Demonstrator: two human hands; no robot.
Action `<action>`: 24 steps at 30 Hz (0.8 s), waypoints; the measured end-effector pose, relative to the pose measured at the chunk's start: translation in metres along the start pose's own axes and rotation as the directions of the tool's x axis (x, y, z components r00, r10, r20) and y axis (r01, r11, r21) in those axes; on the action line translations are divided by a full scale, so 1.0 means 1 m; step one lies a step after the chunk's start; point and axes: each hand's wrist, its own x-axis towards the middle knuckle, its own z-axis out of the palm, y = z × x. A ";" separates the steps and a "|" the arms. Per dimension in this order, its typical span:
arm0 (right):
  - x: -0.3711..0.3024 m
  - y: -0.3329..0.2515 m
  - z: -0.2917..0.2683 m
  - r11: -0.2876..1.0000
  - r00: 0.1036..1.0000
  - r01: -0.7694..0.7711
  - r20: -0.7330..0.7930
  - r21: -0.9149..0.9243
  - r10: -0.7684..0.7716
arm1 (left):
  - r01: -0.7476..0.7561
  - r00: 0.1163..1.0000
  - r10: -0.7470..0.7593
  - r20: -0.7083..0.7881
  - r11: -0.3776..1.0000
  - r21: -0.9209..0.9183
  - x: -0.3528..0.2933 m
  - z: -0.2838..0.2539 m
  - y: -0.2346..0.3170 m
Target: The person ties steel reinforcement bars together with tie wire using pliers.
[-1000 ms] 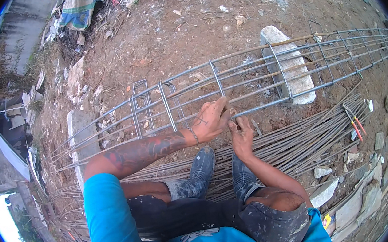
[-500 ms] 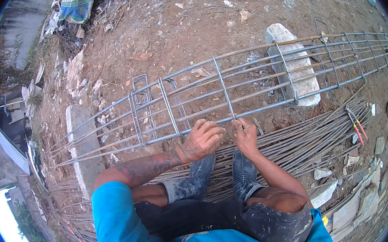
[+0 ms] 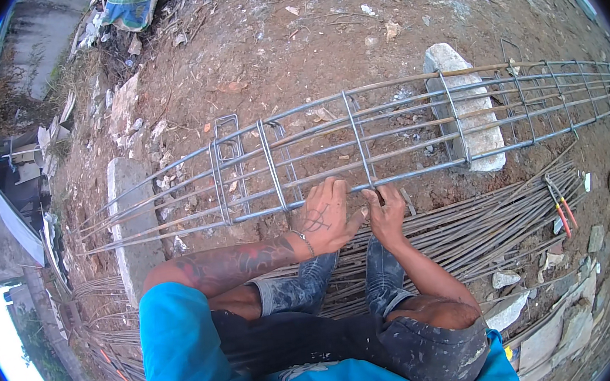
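Note:
A long cage of steel bars (image 3: 422, 171) tied with square stirrups (image 3: 357, 136) stretches across in front of me. My left hand (image 3: 326, 216) has its fingers hooked over the nearest bar, back of the hand up, thumb held apart on the near side. Just to its right, my right hand (image 3: 387, 211) is closed in a pinch against that same bar, where a stirrup crosses it. What sits between the right fingertips is too small to make out.
Two concrete blocks, one on the left (image 3: 120, 187) and one on the right (image 3: 465, 118), prop up the cage. Loose steel rods (image 3: 457, 223) lie in a pile beneath my legs. Red-handled pliers (image 3: 562, 206) rest on the right of that pile. Rubble litters the dirt ground.
My left hand has gone from curled fingers beside the bar to fingers laid over it, with the thumb spread. The right hand stays at the stirrup crossing. The view has shifted slightly.

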 end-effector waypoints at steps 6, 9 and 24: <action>-0.001 0.005 0.007 0.998 0.996 0.069 -0.056 0.014 -0.068 | 0.371 0.649 -0.288 0.704 0.928 0.038 0.068 -0.002 -0.011; 0.000 0.000 0.006 0.998 0.996 0.058 -0.062 0.031 -0.056 | 0.844 0.468 -0.459 0.755 0.486 -0.228 0.076 0.007 -0.004; 0.000 -0.002 0.006 0.995 0.992 0.084 -0.095 0.056 -0.079 | 0.716 0.694 -0.700 0.166 0.695 -0.065 0.050 0.033 0.011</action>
